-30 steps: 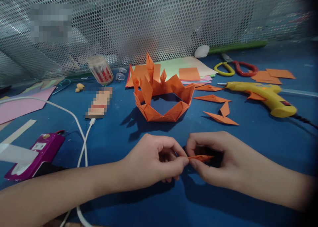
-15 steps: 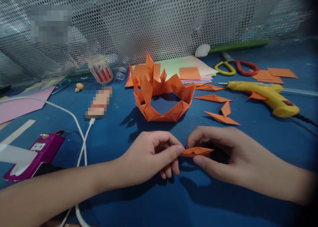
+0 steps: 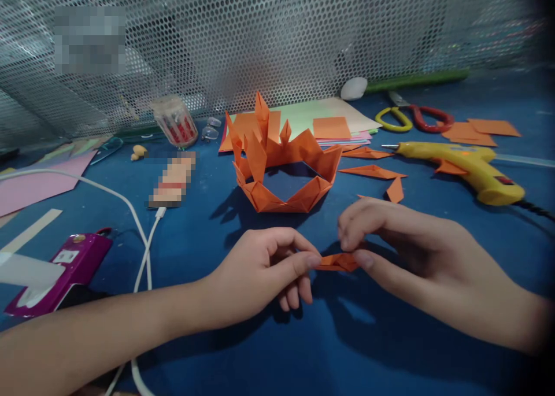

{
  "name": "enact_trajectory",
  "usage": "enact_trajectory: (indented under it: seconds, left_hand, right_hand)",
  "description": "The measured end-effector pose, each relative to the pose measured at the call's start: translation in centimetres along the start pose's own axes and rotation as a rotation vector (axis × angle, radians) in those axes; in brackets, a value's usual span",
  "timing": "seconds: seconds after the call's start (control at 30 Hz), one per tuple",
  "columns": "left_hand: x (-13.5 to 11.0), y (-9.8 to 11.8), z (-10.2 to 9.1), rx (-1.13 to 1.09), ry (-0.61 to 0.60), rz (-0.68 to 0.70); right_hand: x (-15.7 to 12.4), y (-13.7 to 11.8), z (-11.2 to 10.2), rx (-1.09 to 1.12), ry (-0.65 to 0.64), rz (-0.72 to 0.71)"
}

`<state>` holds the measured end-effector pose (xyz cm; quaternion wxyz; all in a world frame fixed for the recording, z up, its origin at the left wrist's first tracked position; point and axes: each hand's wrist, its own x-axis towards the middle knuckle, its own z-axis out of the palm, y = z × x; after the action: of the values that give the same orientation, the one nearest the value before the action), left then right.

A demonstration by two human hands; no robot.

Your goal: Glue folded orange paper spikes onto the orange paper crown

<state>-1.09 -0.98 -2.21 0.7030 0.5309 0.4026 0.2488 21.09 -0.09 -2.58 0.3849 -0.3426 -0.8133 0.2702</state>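
My left hand (image 3: 277, 266) pinches the left end of a folded orange paper piece (image 3: 337, 262) between thumb and fingers. At the piece's other end, the thumb and fingertips of my right hand (image 3: 403, 263) close around its tip, which they partly cover. Just beyond my hands stands a ring-shaped orange paper crown (image 3: 286, 202) with pointed pieces rising from its left and back. More folded orange paper pieces (image 3: 373, 171) lie to its right, some half hidden behind my right hand.
A yellow glue gun (image 3: 459, 162) lies at the right, below scissors (image 3: 429, 119) and orange paper squares (image 3: 494, 128). Stacked coloured paper (image 3: 359, 113) sits behind the crown. On the left are a jar (image 3: 176, 121), a white cable (image 3: 145, 234) and a purple power strip (image 3: 82, 263).
My right hand has shifted up and slightly right, from the middle of the folded paper piece to its right tip. My left hand keeps its pinch in nearly the same place.
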Motion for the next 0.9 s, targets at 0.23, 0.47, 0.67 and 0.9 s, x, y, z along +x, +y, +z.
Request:
enact_trajectory:
  seconds: [0.23, 0.47, 0.67, 0.9]
  left_hand:
    - [0.0, -0.2, 0.1, 0.003, 0.019, 0.002]
    - [0.0, -0.1, 0.1, -0.005, 0.035, 0.026]
    - [0.1, -0.1, 0.0, -0.028, 0.057, 0.068]
    - [0.6, 0.1, -0.1, -0.106, 0.148, 0.122]
  right_hand:
    - [0.2, -0.1, 0.2, 0.004, 0.146, -0.021]
    - [0.0, 0.2, 0.3, 0.067, 0.217, 0.110]
    - [0.5, 0.3, 0.2, 0.070, 0.211, 0.177]
    - [0.6, 1.1, -0.1, 0.054, 0.274, 0.248]
